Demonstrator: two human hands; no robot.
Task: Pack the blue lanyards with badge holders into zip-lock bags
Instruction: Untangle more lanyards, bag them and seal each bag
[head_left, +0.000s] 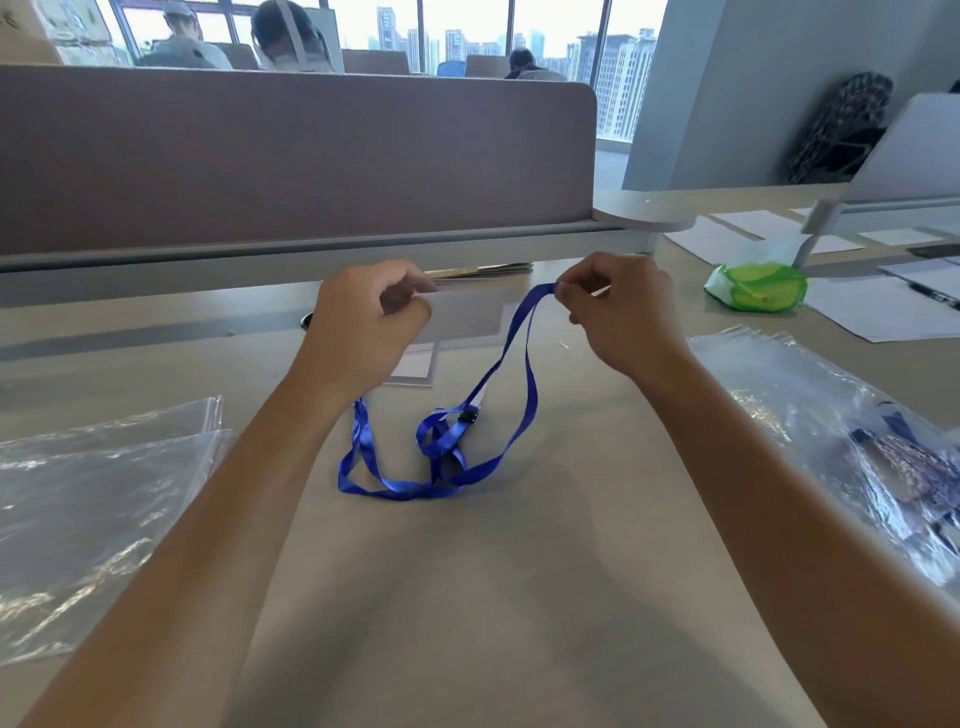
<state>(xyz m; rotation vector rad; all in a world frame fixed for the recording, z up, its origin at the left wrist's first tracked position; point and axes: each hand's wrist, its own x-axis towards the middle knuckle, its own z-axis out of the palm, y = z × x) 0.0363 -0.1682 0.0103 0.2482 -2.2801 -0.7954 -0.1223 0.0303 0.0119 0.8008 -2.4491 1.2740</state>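
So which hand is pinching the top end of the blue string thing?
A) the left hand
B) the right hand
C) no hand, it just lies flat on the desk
B: the right hand pinches the raised loop end of the blue lanyard, whose rest trails down onto the desk.

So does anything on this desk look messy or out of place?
Only the blue ribbon lanyard: it lies in a tangled, crossed loop on the beige desk, one end pinched by the right hand. Nothing looks spilled or broken.
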